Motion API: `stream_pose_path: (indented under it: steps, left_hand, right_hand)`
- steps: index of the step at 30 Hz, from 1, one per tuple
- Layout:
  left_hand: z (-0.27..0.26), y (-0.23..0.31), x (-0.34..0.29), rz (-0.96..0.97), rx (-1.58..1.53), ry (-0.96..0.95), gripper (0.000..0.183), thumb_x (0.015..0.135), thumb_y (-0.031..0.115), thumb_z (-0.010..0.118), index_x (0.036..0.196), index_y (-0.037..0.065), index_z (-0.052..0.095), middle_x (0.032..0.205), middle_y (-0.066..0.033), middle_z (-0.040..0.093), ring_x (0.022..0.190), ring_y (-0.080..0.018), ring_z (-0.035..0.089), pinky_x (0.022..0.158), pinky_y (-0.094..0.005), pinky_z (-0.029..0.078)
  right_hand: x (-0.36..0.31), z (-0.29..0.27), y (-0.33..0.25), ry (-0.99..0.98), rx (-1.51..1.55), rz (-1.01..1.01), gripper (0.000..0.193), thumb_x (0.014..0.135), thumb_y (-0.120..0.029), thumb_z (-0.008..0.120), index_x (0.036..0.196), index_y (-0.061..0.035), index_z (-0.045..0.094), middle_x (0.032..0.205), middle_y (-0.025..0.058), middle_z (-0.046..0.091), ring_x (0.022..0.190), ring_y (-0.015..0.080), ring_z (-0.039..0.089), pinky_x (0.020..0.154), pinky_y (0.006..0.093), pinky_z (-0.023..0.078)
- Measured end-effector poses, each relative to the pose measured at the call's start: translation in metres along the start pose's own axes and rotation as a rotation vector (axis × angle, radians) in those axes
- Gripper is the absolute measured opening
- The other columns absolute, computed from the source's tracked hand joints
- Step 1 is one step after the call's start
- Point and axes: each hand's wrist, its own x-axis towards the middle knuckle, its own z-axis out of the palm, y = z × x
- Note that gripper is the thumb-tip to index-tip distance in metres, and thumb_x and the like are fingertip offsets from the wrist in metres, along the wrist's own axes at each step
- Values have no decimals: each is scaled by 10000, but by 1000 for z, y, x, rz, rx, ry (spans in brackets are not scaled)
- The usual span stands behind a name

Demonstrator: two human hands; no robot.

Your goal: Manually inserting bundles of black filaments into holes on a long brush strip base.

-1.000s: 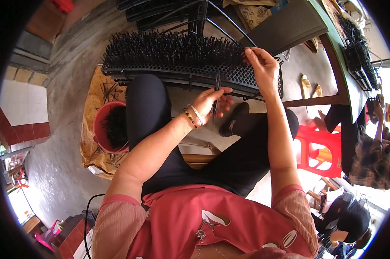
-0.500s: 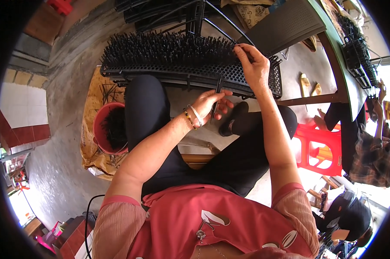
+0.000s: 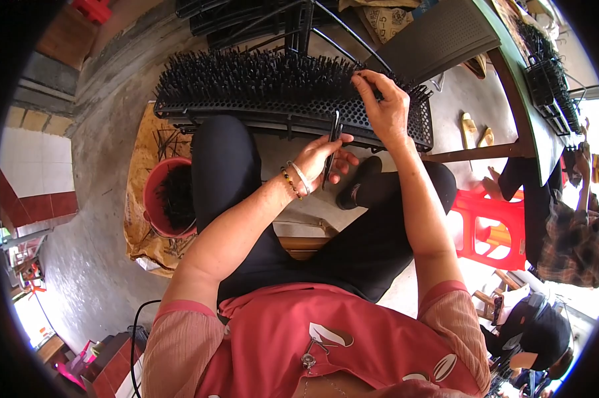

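Across my knees, at the far side, lies a long black perforated rack (image 3: 293, 123). Slim black pieces (image 3: 259, 74) stand upright in its holes, packed densely except toward the right end. My left hand (image 3: 319, 159) is closed around a slim, shiny black piece (image 3: 332, 142), its tip pointing up toward the rack's near edge. Over the right part of the rack, my right hand (image 3: 384, 106) has thumb and forefinger pinched together beside the standing pieces. What those fingertips hold, if anything, is too small to make out.
Left of my knee, a red bucket (image 3: 154, 199) with dark thin pieces stands on brown paper (image 3: 140, 242). To the right are a red plastic stool (image 3: 468, 225), slippers (image 3: 468, 129) and a green-edged table (image 3: 545, 142). Another person in a plaid garment (image 3: 571, 245) works there.
My right hand has shifted slightly left and nearer along the rack, still pinched. The black piece in my left hand has turned a little, its shiny tip showing more.
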Motion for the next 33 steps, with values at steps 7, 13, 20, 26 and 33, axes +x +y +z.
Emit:
stream_pose_path:
  steps: [7,13,20,26,33]
  left_hand:
    - [0,-1,1,4,26,-17,287,977,244,373,1188,79,476,890,-127,637,647,-125,573,451,-219,417]
    - [0,0,-1,2,12,-7,301,971,255,417,1187,67,508,898,-117,638,670,-116,568,468,-221,421]
    - [-1,1,0,1,14,-2,299,966,260,431,1182,70,514,896,-114,640,667,-113,565,468,-216,420]
    - [-2,0,0,-2,29,0,297,964,270,436,1175,79,520,893,-102,641,674,-107,565,468,-209,417]
    - [0,1,0,-4,42,7,298,966,266,429,1170,70,520,892,-98,640,678,-105,566,468,-210,418]
  right_hand:
    - [-2,5,1,52,99,259,164,828,-115,680,940,2,660,784,81,676,704,92,612,662,232,484]
    - [-4,7,-2,-59,-9,46,202,798,-83,684,998,-59,669,840,92,681,746,195,638,705,283,494]
    - [-2,4,-3,-164,-94,-112,217,796,-99,676,1012,-75,673,900,85,660,805,244,614,732,322,484]
    - [-1,4,-5,-184,-99,-162,191,802,-87,663,991,-64,677,894,95,646,819,241,619,719,317,493]
    - [-6,10,-1,-94,-53,-79,152,812,-50,649,960,-30,671,868,105,642,753,244,640,657,296,504]
